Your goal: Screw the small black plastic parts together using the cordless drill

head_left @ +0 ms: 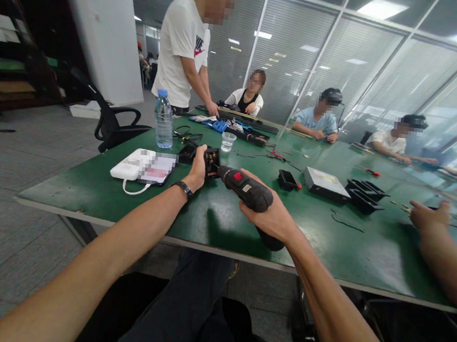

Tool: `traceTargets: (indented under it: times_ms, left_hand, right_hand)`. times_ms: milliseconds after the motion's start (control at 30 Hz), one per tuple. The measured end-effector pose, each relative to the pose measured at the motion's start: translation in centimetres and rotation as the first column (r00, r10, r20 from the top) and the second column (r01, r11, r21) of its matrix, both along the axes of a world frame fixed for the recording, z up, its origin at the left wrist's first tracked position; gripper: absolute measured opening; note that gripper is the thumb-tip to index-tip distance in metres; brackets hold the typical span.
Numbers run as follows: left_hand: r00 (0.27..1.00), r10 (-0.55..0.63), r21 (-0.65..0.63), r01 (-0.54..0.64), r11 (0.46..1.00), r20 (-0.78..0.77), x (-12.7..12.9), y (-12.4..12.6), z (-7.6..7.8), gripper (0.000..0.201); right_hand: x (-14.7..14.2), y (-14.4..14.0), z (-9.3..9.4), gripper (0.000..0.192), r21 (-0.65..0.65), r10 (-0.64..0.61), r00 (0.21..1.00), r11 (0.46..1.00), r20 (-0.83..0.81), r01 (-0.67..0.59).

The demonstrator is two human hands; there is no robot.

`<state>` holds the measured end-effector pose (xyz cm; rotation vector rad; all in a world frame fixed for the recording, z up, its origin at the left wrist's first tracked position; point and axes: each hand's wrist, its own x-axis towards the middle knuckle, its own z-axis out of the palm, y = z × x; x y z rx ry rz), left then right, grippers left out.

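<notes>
My right hand (267,212) is wrapped round the grip of a black cordless drill (247,189) with red and grey marks on its side. The drill points left, its tip at a small black box-shaped part (212,162) with brassy pieces inside. Whether the bit touches the part I cannot tell. My left hand (198,170), with a dark band at the wrist, holds that part on its near left side. Behind the left hand lies another black piece (187,154). A white power bank (132,164) and a phone (158,168) rest left of my hand.
A water bottle (163,120) and a plastic cup (227,142) stand beyond my hands on the green table (222,220). Rightward are black trays (365,194), a silver box (325,184) and a co-worker's hand (431,215). Several people are around the table.
</notes>
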<state>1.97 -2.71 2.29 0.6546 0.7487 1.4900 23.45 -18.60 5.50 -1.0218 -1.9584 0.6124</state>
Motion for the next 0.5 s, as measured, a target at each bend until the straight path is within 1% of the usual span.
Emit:
traceTargets:
  times_ms: [233,500]
  left_hand:
    - [1.0,0.004,0.008,-0.004,1.0,0.01,-0.08,0.41,-0.51,0.045]
    - [1.0,0.004,0.008,-0.004,1.0,0.012,-0.13,0.51,-0.52,0.046]
  right_hand:
    - [0.03,-0.02,0.0,0.091,-0.023,-0.002,1.0,1.0,0.005,0.002]
    - [0.1,0.17,-0.21,0.089,0.009,-0.001,1.0,1.0,0.005,0.001]
